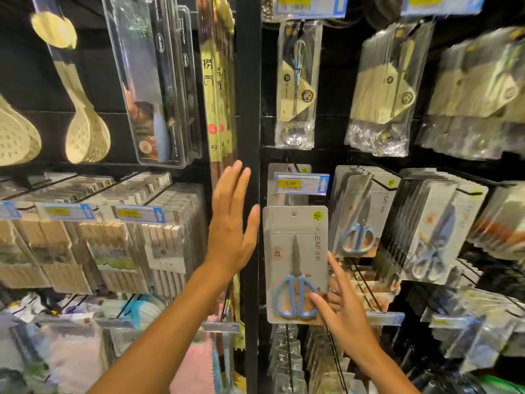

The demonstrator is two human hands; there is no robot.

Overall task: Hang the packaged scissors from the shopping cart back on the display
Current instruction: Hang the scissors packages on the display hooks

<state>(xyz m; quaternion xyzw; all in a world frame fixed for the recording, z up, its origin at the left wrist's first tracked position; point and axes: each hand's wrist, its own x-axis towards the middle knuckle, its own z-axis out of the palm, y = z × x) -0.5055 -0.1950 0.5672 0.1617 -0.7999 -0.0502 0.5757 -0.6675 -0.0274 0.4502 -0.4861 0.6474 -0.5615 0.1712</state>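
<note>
A grey card pack of blue-handled scissors [295, 251] is held upright in front of the display, just right of the black upright post. My right hand [341, 305] grips its lower right corner, thumb on the front over the handles, fingers behind. The pack's hang hole sits a little below a hook carrying a blue and yellow price tag [302, 183]. My left hand [231, 223] is raised flat with fingers apart, empty, in front of the post just left of the pack. More packs of the same scissors [360, 217] hang on the hook to the right.
A black vertical post [250, 109] splits the display. Larger scissor packs [434, 231] hang further right; bagged shears [298, 81] hang above. Left of the post hang chopstick packs [167, 231], long boxes [153, 81] and cream slotted ladles [85, 132]. Lower hooks hold more goods.
</note>
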